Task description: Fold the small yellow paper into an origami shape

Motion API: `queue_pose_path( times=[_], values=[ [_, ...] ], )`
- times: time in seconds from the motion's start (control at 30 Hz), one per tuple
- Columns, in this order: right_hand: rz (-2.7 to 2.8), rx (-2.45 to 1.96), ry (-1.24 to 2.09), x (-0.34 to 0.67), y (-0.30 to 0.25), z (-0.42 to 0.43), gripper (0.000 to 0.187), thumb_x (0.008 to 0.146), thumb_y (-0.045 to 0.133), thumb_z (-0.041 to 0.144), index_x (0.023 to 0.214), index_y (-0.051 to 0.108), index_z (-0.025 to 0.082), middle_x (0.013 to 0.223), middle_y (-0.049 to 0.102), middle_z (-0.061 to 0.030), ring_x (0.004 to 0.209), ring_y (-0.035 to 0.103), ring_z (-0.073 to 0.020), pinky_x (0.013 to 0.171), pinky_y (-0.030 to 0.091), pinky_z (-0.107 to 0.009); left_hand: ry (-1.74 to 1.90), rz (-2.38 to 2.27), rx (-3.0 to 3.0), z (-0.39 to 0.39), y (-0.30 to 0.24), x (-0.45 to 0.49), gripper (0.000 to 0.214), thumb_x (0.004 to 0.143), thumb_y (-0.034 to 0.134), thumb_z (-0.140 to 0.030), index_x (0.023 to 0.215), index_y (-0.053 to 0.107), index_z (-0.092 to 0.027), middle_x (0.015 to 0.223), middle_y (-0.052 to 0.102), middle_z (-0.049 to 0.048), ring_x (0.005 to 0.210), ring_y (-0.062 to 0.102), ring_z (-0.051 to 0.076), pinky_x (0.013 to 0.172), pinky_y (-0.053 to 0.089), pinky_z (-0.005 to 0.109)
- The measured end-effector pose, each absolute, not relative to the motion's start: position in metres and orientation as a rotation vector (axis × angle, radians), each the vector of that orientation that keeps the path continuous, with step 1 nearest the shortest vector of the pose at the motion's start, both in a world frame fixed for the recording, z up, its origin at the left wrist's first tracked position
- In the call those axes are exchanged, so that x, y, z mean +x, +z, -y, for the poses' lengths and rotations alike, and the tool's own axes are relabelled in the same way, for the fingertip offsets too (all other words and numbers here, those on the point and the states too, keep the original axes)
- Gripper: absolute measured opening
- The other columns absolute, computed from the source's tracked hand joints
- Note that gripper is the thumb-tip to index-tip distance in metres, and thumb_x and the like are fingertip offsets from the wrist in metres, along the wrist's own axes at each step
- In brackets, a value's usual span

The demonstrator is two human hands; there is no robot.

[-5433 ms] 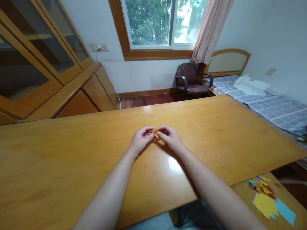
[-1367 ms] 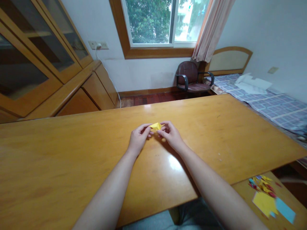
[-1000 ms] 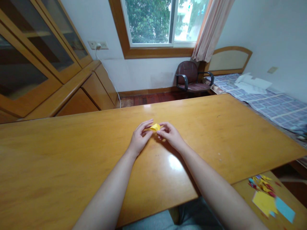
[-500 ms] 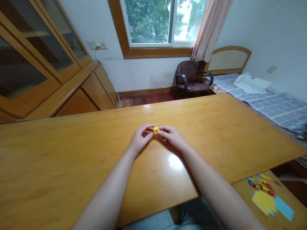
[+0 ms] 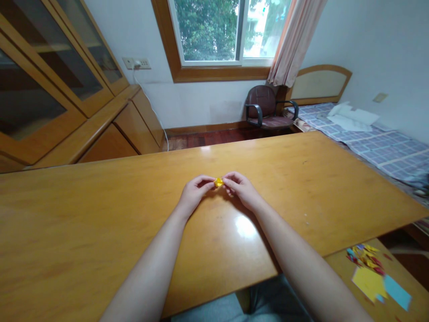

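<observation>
A small piece of shiny yellow folded paper (image 5: 219, 182) is held between my two hands, just above the middle of the wooden table (image 5: 100, 223). My left hand (image 5: 197, 191) pinches its left side between thumb and fingers. On the right side, the thumb and fingertips of my right hand (image 5: 238, 188) grip the other end. The fingertips hide parts of the paper, so its exact folded shape is hard to make out.
On a lower surface at the right lie a pile of colourful folded paper pieces (image 5: 367, 258), a yellow sheet (image 5: 369, 284) and a blue sheet (image 5: 397, 291). Beyond the table stand a brown armchair (image 5: 264, 107), a bed (image 5: 375, 147) and a glass-door cabinet (image 5: 67, 89).
The folded yellow paper has been turned, and its open-looking face no longer shows. My fingers have shifted, both hands now pinching it from opposite sides.
</observation>
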State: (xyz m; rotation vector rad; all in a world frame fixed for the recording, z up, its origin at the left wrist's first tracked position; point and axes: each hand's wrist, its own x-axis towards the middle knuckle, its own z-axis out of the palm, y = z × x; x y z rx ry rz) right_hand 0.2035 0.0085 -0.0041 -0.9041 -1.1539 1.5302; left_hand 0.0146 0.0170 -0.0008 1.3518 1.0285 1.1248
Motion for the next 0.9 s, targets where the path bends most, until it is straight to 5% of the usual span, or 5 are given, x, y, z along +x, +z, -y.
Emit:
queue_pose_path(
  times=[0.9],
  values=[
    [1.126, -0.955, 1.489, 0.1963, -0.0014, -0.0070, 0.031, 0.071, 0.077, 0.040, 0.088, 0.065, 0.017, 0.068, 0.066, 0.0014, 0.055, 0.058, -0.0097, 0.055, 0.046, -0.023, 1.133, -0.969, 1.222, -0.0213, -0.0059, 0.0123, 0.029, 0.070, 0.078, -0.038, 0.085, 0.071, -0.014, 0.072, 0.073, 0.0040, 0.068, 0.068, 0.017, 0.073, 0.054, 0.030]
  ],
)
